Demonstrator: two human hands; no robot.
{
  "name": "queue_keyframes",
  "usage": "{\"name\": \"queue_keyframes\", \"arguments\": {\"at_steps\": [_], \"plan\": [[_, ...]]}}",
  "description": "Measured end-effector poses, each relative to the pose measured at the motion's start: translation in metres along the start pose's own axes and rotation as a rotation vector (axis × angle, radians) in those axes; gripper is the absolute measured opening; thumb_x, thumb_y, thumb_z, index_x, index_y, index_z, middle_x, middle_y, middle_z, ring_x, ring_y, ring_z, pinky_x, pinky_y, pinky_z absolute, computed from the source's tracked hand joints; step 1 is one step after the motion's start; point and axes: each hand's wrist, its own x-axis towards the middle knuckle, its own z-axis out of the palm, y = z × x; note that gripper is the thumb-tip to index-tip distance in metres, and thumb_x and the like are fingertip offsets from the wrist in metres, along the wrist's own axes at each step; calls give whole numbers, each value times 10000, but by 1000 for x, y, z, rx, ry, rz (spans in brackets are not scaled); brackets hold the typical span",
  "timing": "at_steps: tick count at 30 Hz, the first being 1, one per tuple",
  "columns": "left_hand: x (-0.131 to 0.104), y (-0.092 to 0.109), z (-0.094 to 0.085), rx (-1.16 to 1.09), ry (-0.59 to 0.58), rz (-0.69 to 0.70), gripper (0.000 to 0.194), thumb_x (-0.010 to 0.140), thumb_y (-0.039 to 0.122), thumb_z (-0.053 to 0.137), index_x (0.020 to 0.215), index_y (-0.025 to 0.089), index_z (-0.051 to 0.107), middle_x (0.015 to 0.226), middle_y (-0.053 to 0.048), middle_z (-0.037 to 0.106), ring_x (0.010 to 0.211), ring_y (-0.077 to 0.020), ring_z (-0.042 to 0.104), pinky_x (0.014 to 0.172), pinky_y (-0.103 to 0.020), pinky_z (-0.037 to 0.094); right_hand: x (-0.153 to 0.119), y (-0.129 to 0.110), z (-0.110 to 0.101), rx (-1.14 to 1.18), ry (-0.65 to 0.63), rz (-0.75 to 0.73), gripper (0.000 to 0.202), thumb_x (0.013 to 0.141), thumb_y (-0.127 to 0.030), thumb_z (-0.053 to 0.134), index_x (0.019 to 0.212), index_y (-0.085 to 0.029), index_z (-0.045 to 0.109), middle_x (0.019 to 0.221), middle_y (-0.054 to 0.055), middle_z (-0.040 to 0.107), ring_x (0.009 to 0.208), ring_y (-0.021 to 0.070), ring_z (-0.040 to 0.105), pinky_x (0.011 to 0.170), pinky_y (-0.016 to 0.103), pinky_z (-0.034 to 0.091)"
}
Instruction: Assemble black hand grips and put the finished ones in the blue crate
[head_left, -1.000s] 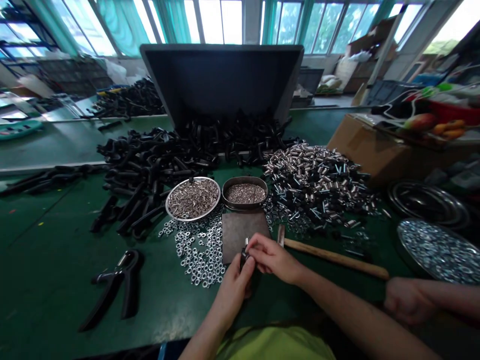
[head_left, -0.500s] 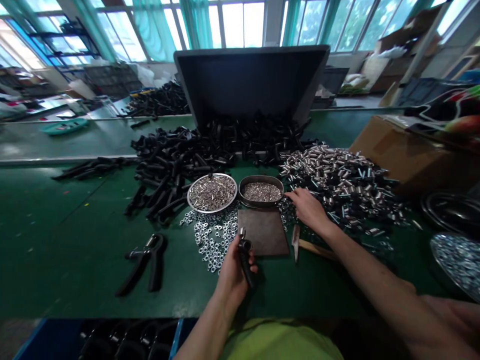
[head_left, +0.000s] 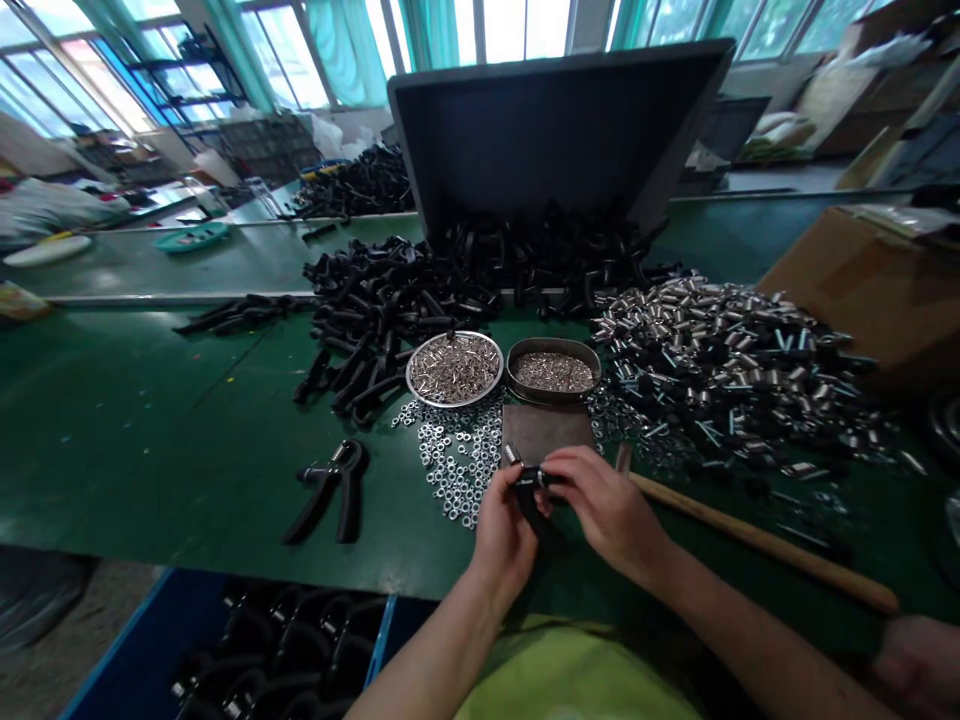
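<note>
My left hand point(head_left: 504, 535) is closed around a black hand-grip handle point(head_left: 534, 510), held upright over the near side of the metal plate point(head_left: 544, 428). A shiny metal spring or threaded end point(head_left: 512, 454) stands out at the handle's top. Against the handle's head, my right hand point(head_left: 611, 515) pinches a small dark part, mostly hidden by the fingers. To the left lies an assembled hand grip point(head_left: 330, 490), its two black legs spread. A hammer point(head_left: 757, 540) rests just right of my right hand, its head partly hidden.
Small metal pins fill a round dish point(head_left: 454, 403), and an oval tin point(head_left: 555, 397) holds tiny metal pieces. Nuts point(head_left: 457, 470) are scattered nearby. Black handles point(head_left: 390, 300) pile before a grey bin point(head_left: 562, 140). Metal parts point(head_left: 720, 350) heap at right. A blue crate point(head_left: 127, 650) stands below the edge.
My right hand has come from beside the oval tin to the handle in my left hand. The handle has tilted, and the view has shifted.
</note>
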Motion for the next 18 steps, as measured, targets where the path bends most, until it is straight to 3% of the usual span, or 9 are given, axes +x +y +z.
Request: {"name": "queue_keyframes", "arguments": {"at_steps": [3, 5, 7, 11, 12, 16, 18], "plan": [[-3, -3, -2, 97, -14, 153, 116, 689, 241, 608, 698, 154, 531, 595, 33, 512, 527, -83, 453, 550, -210, 380, 0, 3, 9, -3, -7, 150, 123, 880, -274, 453, 879, -218, 563, 797, 70, 642, 754, 204, 631, 689, 330, 507], [-5, -3, -4, 210, -74, 235, 127, 712, 269, 607, 709, 161, 540, 612, 37, 510, 566, -90, 468, 583, -213, 384, 1, 4, 9, 104, -115, 337, 198, 918, -366, 390, 930, -223, 525, 605, 2, 590, 525, 167, 584, 530, 286, 477], [-6, -3, -6, 265, -117, 263, 129, 732, 284, 595, 723, 163, 553, 632, 36, 514, 589, -94, 471, 599, -216, 384, 1, 4, 7, 195, -195, 424, 274, 941, -405, 317, 1049, -223, 491, 558, -29, 572, 439, 151, 544, 467, 268, 448], [-4, -1, -9, 215, -72, 283, 129, 722, 287, 596, 734, 167, 551, 683, 31, 522, 624, -99, 469, 601, -214, 384, -1, 2, 7, 83, -68, 145, 274, 872, -375, 476, 1094, -221, 522, 966, 88, 660, 866, 215, 631, 777, 362, 490], [-4, -1, -10, 237, -68, 309, 122, 724, 282, 593, 741, 168, 554, 696, 29, 525, 636, -100, 470, 609, -213, 386, -1, 2, 7, 83, -64, 130, 260, 876, -374, 469, 1073, -219, 536, 975, 92, 659, 878, 214, 628, 786, 361, 487], [-4, 2, -13, 422, -104, 381, 127, 771, 288, 553, 765, 163, 574, 705, 17, 523, 652, -110, 463, 633, -218, 385, -3, 5, 10, 224, -227, 393, 365, 953, -419, 265, 1104, -195, 511, 605, -7, 606, 439, 139, 531, 462, 264, 444], [-5, 4, -13, 449, -111, 387, 147, 789, 303, 531, 763, 164, 572, 692, 14, 510, 650, -116, 457, 639, -225, 385, -3, 5, 10, 170, -180, 324, 323, 910, -426, 400, 1104, -199, 526, 708, 28, 645, 571, 170, 595, 545, 297, 482]]}}
